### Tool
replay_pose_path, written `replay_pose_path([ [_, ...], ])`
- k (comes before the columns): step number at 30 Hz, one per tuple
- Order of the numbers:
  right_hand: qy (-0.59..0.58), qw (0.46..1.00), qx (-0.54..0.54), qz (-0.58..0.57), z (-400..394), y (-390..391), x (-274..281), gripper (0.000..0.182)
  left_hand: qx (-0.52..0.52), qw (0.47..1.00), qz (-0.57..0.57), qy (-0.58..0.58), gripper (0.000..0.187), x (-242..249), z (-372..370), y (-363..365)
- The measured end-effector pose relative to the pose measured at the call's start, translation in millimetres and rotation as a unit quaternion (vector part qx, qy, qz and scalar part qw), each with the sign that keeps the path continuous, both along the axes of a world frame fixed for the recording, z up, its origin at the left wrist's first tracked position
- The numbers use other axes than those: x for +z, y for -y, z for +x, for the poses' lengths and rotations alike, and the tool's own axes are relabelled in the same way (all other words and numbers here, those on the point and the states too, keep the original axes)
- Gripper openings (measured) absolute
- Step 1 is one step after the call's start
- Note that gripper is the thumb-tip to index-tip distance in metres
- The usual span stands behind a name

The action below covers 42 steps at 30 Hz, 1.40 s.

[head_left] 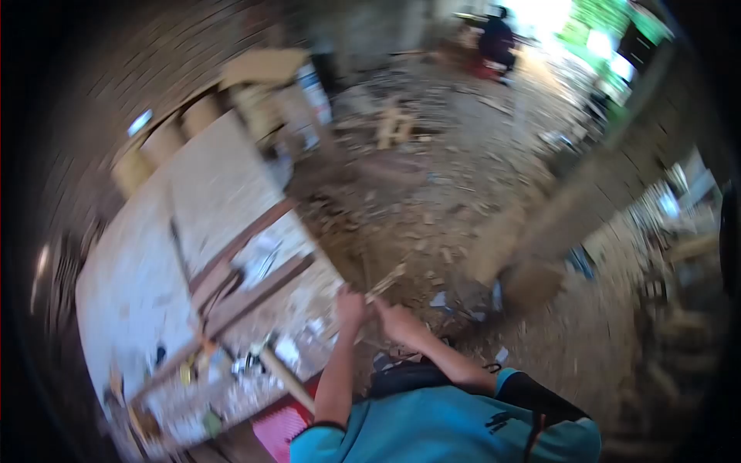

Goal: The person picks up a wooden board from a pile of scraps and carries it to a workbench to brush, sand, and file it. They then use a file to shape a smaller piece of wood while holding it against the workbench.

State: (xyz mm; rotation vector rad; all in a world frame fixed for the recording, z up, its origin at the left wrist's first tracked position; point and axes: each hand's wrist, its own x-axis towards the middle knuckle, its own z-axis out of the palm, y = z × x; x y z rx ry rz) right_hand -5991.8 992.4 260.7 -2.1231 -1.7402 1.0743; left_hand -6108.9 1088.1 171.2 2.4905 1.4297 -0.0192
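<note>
My left hand (350, 306) is closed, just off the right edge of the workbench (131, 255). Close beside it, my right hand (395, 322) is closed too, with its fingertips toward the left one. Between them, a thin pale wooden strip (388, 281) sticks up and out to the right, its lower end hidden at the fingers. Both hands appear to grip it, though motion blurs the fingers. A hammer-like tool with a pale handle (285, 378) lies on the bench left of my left forearm.
Long wooden bars (258, 297) lie across the bench, among small tools and scraps. A thick post (602, 185) slants up on the right. Wood chips (432, 208) litter the floor. Far back, a person (496, 42) sits near the bright opening. Something pink (279, 432) is below the bench edge.
</note>
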Motion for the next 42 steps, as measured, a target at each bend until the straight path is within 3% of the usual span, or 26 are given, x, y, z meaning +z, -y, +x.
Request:
replay_pose_path([
  [1, 0.022, 1.0, 0.018, 0.003, -3, 17, 29, 0.061, -0.019, 0.999, 0.009, 0.038, 0.039, 3, -2, -1],
  [3, 0.047, 0.998, 0.016, 0.027, -5, 38, 15, 0.065, -0.04, 0.997, 0.052, 0.043, 0.037, -14, -4, -3],
  [6, 0.0, 0.999, -0.026, 0.024, -12, 12, 21, 0.061, -0.041, 0.998, 0.046, 0.01, 0.034, -2, 0, 0],
  [7, -0.003, 0.999, -0.035, 0.033, -15, 7, 13, 0.06, -0.042, 0.993, 0.101, 0.051, 0.035, -22, -3, -1],
  [10, -0.009, 0.992, -0.066, 0.11, -20, 12, -18, 0.057, -0.033, 0.998, 0.057, 0.023, 0.038, -16, -1, 0],
  [11, -0.013, 0.994, -0.065, 0.089, -19, 20, -16, 0.057, -0.034, 0.998, 0.052, 0.003, 0.038, -12, -1, 3],
  [14, -0.031, 0.996, -0.068, 0.042, -8, 51, 27, 0.054, -0.031, 0.999, 0.025, -0.018, 0.035, 2, 6, 3],
  [17, -0.037, 0.995, -0.089, 0.039, -13, 40, 15, 0.045, -0.071, 0.99, 0.117, 0.022, 0.027, -18, -3, 0],
  [19, -0.082, 0.978, -0.165, 0.099, -23, 15, -11, 0.038, -0.026, 0.995, 0.07, 0.073, 0.024, -22, -2, -1],
  [20, -0.085, 0.979, -0.152, 0.108, -34, 2, -14, 0.029, -0.075, 0.994, 0.081, -0.026, 0.021, -78, -19, -30],
  [22, -0.084, 0.972, -0.183, 0.123, -50, -21, -22, 0.021, -0.09, 0.99, 0.112, -0.003, 0.021, -64, -4, -10],
  [23, -0.026, 0.973, -0.161, 0.164, -56, -28, -40, 0.018, -0.11, 0.985, 0.133, 0.02, 0.021, -59, 7, -2],
  [26, -0.048, 0.966, -0.171, 0.189, -29, -35, -60, 0.017, -0.157, 0.967, 0.185, 0.074, 0.021, -61, 35, 16],
  [35, -0.052, 0.935, -0.262, 0.231, 30, -5, -48, 0.017, -0.315, 0.925, 0.175, 0.119, 0.021, -64, 142, 34],
  [42, -0.059, 0.942, -0.243, 0.223, 17, -19, -46, 0.017, -0.289, 0.936, 0.167, 0.109, 0.022, -63, 132, 22],
])
